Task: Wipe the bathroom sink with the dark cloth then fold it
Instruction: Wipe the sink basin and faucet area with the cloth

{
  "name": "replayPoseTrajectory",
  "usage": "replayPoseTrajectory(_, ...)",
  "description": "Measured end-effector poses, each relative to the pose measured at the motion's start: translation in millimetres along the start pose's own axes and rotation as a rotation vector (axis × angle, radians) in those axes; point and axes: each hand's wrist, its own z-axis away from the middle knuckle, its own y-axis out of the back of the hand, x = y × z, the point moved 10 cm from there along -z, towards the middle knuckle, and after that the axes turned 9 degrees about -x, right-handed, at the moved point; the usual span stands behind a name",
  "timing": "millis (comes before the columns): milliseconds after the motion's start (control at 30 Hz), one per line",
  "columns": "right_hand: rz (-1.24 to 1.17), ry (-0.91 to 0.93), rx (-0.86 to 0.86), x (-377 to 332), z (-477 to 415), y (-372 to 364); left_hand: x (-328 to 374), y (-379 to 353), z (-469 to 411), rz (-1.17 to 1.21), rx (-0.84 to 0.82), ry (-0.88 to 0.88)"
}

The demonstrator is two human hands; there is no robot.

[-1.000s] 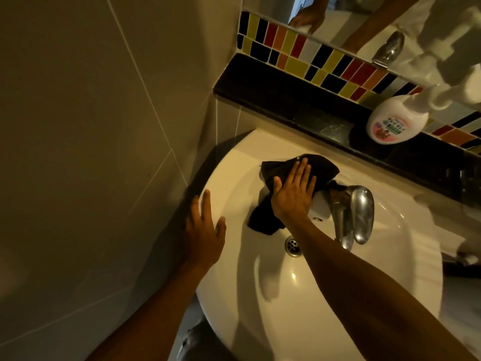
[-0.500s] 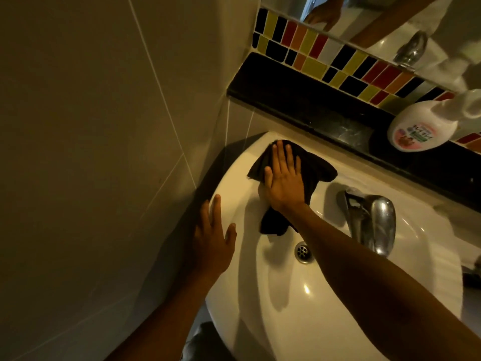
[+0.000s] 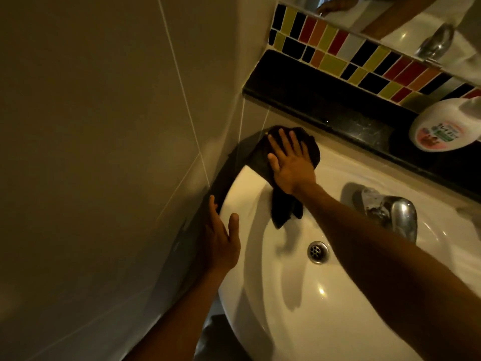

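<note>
The white sink [image 3: 281, 303] fills the lower right of the view. A dark cloth [image 3: 283, 209] lies crumpled on its back left rim, one end hanging down into the bowl. My right hand [image 3: 291, 162] presses flat on the cloth with fingers spread, close to the corner by the wall. My left hand [image 3: 221, 241] rests open on the sink's left rim, fingers apart, holding nothing.
A chrome tap [image 3: 395, 214] stands at the back right of the bowl, the drain [image 3: 317, 252] below it. A black ledge [image 3: 312, 100] carries a white pump bottle [image 3: 445, 128]. Beige tiled wall [image 3: 104, 152] closes in on the left; coloured tiles and a mirror sit above.
My right hand has slid the cloth left along the back rim, away from the tap toward the wall corner. My left hand has stayed on the left rim.
</note>
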Motion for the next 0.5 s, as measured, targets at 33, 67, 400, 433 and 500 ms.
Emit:
replayPoseTrajectory(33,-0.013,-0.031,0.020,-12,6,-5,-2,-1,-2,0.049,-0.017,0.010)
replayPoseTrajectory(67,-0.026,-0.004,0.041,-33,17,-12,-5,1,-2,0.123,-0.018,0.032)
replayPoseTrajectory(400,0.135,0.397,-0.011,-62,45,-27,-21,18,5,0.398,0.147,0.177)
replayPoseTrajectory(433,0.104,0.251,-0.012,-40,28,-17,-21,16,8,0.359,0.137,0.175)
replayPoseTrajectory(500,0.042,0.025,-0.020,-17,17,-11,-22,14,13,0.345,0.120,0.173)
